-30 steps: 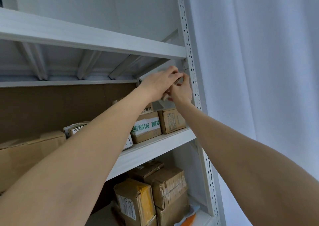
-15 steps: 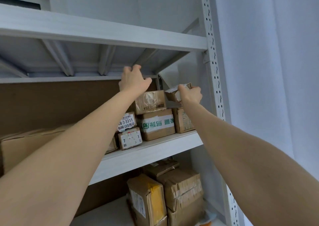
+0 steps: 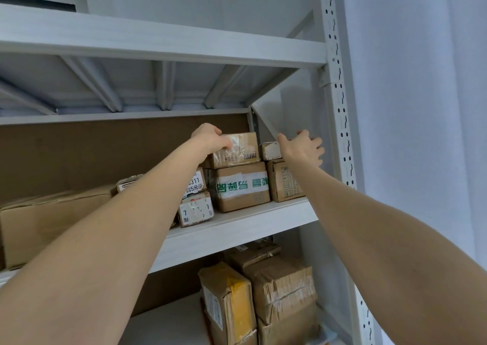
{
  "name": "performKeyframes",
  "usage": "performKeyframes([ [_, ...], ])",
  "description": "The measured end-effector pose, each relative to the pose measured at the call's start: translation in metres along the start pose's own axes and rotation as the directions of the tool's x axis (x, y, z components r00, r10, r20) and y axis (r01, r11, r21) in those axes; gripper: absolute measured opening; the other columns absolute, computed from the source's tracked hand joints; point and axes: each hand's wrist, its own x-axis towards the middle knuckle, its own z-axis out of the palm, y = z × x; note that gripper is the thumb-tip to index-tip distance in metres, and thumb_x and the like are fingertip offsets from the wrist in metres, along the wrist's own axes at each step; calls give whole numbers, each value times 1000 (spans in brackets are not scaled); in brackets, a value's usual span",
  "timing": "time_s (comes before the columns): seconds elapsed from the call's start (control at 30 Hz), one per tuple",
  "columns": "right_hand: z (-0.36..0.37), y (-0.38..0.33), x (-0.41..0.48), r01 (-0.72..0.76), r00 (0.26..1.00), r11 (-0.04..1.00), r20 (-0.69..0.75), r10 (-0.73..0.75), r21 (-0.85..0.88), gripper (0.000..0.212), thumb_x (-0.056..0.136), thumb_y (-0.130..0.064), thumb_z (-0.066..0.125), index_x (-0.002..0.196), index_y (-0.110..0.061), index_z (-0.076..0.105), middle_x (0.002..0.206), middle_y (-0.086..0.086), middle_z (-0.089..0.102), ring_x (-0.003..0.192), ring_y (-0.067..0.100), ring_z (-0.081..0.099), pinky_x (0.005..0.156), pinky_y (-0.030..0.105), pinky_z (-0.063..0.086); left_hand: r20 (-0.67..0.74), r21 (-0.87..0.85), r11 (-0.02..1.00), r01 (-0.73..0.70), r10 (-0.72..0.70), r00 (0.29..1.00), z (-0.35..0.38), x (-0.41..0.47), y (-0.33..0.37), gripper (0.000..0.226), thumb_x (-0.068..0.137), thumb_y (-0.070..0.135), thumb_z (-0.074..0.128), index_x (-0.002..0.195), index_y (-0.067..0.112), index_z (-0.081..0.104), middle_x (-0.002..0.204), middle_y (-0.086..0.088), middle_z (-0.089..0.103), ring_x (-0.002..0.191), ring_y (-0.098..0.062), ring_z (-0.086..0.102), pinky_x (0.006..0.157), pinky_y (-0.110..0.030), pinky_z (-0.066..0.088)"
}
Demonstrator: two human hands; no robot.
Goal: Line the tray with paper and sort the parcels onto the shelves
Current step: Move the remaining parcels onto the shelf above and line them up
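Observation:
On the white middle shelf (image 3: 237, 228) parcels stand stacked at the right end. My left hand (image 3: 210, 137) grips the top left corner of a taped cardboard parcel (image 3: 237, 151), which lies on a box with green lettering (image 3: 241, 186). My right hand (image 3: 303, 147) is spread with straight fingers over a small white-faced parcel (image 3: 270, 151); that parcel rests on a brown box (image 3: 284, 181) beside the shelf's right post. No tray or paper is in view.
A white perforated upright (image 3: 340, 107) borders the shelf on the right, a pale curtain (image 3: 421, 107) beyond it. Small labelled boxes (image 3: 196, 207) and a large carton (image 3: 52, 220) fill the shelf's left. Below stand several more parcels (image 3: 263, 297). An upper shelf (image 3: 158, 41) hangs overhead.
My right hand has set the small parcel down on the brown box and opened. My left hand has dropped from the back rail onto the taped parcel's corner.

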Motion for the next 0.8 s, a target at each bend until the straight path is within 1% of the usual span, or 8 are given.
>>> performKeyframes([
  [0.1, 0, 11, 7, -57, 994, 997, 101, 51, 56, 76, 87, -64, 48, 146, -18, 32, 148, 17, 32, 134, 39, 31, 109, 57, 29, 63, -178, 978, 113, -103, 993, 5, -1, 0, 81, 79, 20, 72, 146, 8, 27, 139, -16, 45, 125, -33, 45, 96, -41, 41],
  [0.17, 1, 15, 9, -81, 986, 994, 150, 69, 73, 81, 85, -70, 45, 146, -18, 33, 147, 16, 34, 133, 39, 33, 108, 58, 30, 99, -326, 922, 210, -188, 977, 5, -4, 3, 78, 77, 21, 74, 141, 8, 32, 131, -18, 49, 119, -37, 49, 98, -57, 41],
  [0.23, 2, 17, 8, -85, 985, 993, 158, 72, 77, 84, 82, -74, 46, 144, -17, 37, 146, 16, 34, 132, 39, 33, 107, 57, 31, 133, -392, 877, 277, -244, 961, 4, -7, 5, 64, 75, 24, 76, 129, 8, 44, 123, -18, 54, 110, -37, 52, 95, -63, 41],
  [0.3, 3, 16, 6, -84, 985, 994, 156, 73, 65, 86, 80, -77, 46, 141, -16, 41, 145, 15, 33, 132, 39, 33, 106, 56, 32, 157, -397, 858, 326, -286, 945, 4, -10, 5, 61, 75, 28, 76, 125, 8, 48, 127, -20, 53, 115, -40, 50, 97, -66, 38],
  [0.4, 3, 16, 1, -80, 987, 995, 141, 72, 57, 86, 79, -77, 48, 138, -14, 45, 145, 15, 33, 132, 39, 31, 103, 54, 31, 161, -375, 862, 342, -302, 940, 5, -14, 3, 72, 76, 31, 76, 135, 8, 42, 141, -20, 42, 129, -43, 39, 98, -69, 35],
  [0.57, -1, 15, -6, -75, 994, 994, 87, 68, 82, 77, 81, -71, 51, 133, -13, 49, 142, 13, 36, 129, 38, 33, 101, 53, 32, 190, -349, 874, 338, -287, 939, -1, -19, 8, 67, 81, 29, 72, 135, 8, 39, 142, -21, 39, 129, -45, 38, 93, -69, 38],
  [0.7, -5, 14, -10, -62, 996, 995, 74, 56, 82, 64, 88, -60, 52, 132, -13, 50, 141, 13, 36, 129, 37, 34, 104, 51, 31, 146, -298, 906, 301, -268, 952, -4, -22, 11, 54, 87, 17, 64, 134, 5, 40, 140, -22, 41, 128, -43, 41, 92, -66, 42],
  [0.8, -6, 15, -13, -62, 996, 996, 68, 57, 68, 51, 94, -44, 50, 135, -14, 48, 144, 13, 34, 131, 36, 33, 109, 52, 31, 90, -235, 945, 229, -213, 973, 0, -20, 10, 54, 90, 4, 54, 141, 7, 36, 140, -21, 42, 124, -39, 45, 95, -57, 45],
])
